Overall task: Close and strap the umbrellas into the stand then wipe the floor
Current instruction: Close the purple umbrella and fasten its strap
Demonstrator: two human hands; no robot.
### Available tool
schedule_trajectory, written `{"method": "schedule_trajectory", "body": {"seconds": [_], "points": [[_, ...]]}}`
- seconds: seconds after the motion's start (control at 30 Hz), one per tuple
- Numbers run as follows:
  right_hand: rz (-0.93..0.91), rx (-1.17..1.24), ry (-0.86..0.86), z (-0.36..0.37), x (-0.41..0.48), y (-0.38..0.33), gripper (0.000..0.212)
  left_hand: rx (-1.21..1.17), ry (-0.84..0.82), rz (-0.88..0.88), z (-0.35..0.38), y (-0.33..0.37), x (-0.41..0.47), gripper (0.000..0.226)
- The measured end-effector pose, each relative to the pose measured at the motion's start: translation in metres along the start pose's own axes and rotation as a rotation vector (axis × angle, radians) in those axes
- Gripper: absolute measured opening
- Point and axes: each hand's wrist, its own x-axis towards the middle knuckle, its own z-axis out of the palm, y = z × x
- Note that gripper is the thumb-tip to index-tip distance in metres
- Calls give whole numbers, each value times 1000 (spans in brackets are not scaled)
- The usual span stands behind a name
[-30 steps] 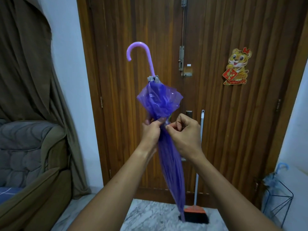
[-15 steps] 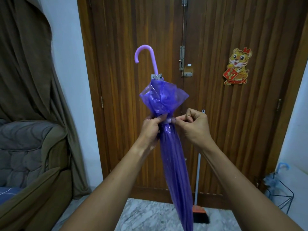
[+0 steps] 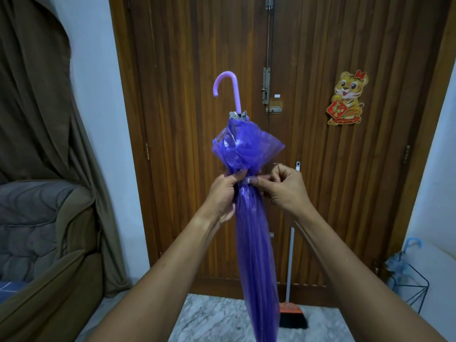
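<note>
Purple umbrella before broom, door; stand right, seemingly occupied.

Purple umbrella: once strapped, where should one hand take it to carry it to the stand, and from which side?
Probably the narrow neck of the purple umbrella just below the strap, approached from the left, where the left hand wraps it. It hangs upright, hook up, and the canopy flares above the strap, so a hand there should not slide. The right hand pinches the strap.
</note>
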Motion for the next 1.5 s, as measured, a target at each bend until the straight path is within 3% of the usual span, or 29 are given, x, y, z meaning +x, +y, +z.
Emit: {"method": "schedule_trajectory", "body": {"seconds": [0.4,0.63,0.67,0.77,0.9,1.0,1.13,1.27,1.5], "points": [[3,-296,91,2,6,41,38,-151,115,-19,-10,-36,14,40],[114,-146,136,-27,6,67,35,-10,-2,-126,-25,-62,45,13],[130,-159,160,-35,5,69,36,49,-34,-160,-27,-70,49,13],[169,-209,144,-66,7,68,68,183,-171,-265,-25,-102,61,15],[281,-259,87,-123,14,77,62,388,-351,-363,-6,-146,95,13],[292,-284,176,-174,23,98,53,597,-508,-303,19,-179,132,11],[221,-370,423,-256,45,140,59,626,-391,-120,58,-253,192,26],[214,-477,493,-374,77,186,70,528,-402,-270,124,-339,270,28],[271,-659,579,-552,139,258,49,502,-457,-374,233,-479,396,32]]}}
